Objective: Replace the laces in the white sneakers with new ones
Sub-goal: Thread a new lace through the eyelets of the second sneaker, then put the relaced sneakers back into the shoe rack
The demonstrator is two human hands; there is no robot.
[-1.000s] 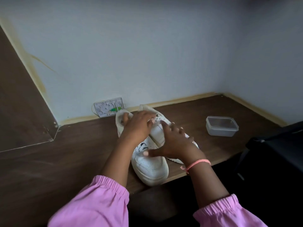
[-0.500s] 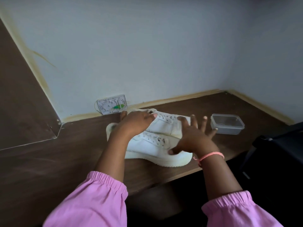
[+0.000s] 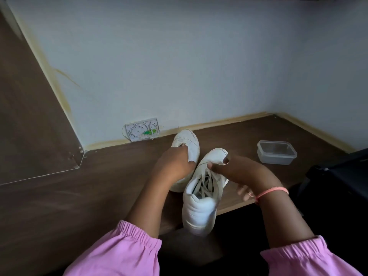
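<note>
Two white sneakers (image 3: 201,188) on the bench (image 3: 79,196), one tub (image 3: 276,152); left hand (image 3: 175,166) grips one, right hand (image 3: 237,172) pinches a lace (image 3: 205,182); no legible writing.

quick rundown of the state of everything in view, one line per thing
left sneaker: upright on the desk, toe toward the wall, gripped at its opening
right sneaker: heel past the desk edge, laces loose
left hand: grips the left sneaker
right hand: pinches a lace of the right sneaker
plastic container: lid on, contents unclear
wall socket plate: cover open, wiring exposed
</note>
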